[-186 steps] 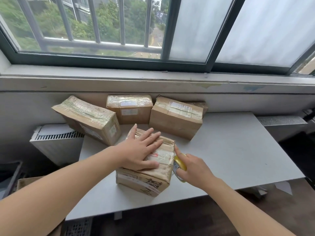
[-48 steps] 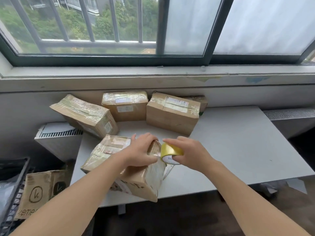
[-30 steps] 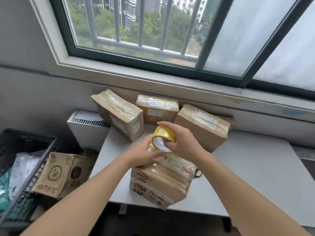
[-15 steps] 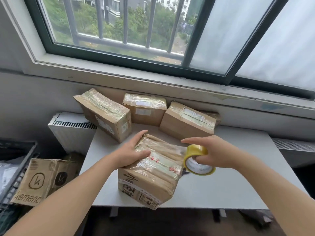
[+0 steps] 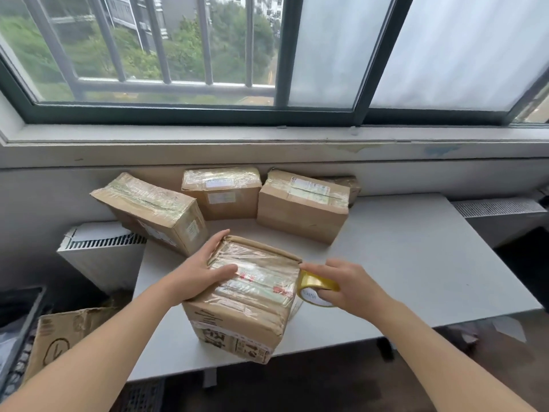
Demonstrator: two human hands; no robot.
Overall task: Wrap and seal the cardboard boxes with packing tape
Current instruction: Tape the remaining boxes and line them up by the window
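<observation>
A taped cardboard box [image 5: 252,295] with printed black characters on its near face sits at the front of the grey table [image 5: 416,263]. My left hand [image 5: 199,272] rests on the box's left top edge, thumb across the taped top and fingers on the far left corner. A yellow roll of packing tape [image 5: 316,288] is held against the box's right side by my right hand [image 5: 347,286], whose fingers curl round it. A strip of tape runs down the box's right side under the roll.
Three taped boxes stand at the table's back: one tilted at left [image 5: 151,209], one in the middle [image 5: 221,191], one at right [image 5: 303,203]. A white radiator [image 5: 101,251] and a printed carton [image 5: 65,337] lie left of the table.
The box has been turned and set down at the table's front. My right hand has brought the roll lower, against the box's right side. My left hand stays on the box's top left.
</observation>
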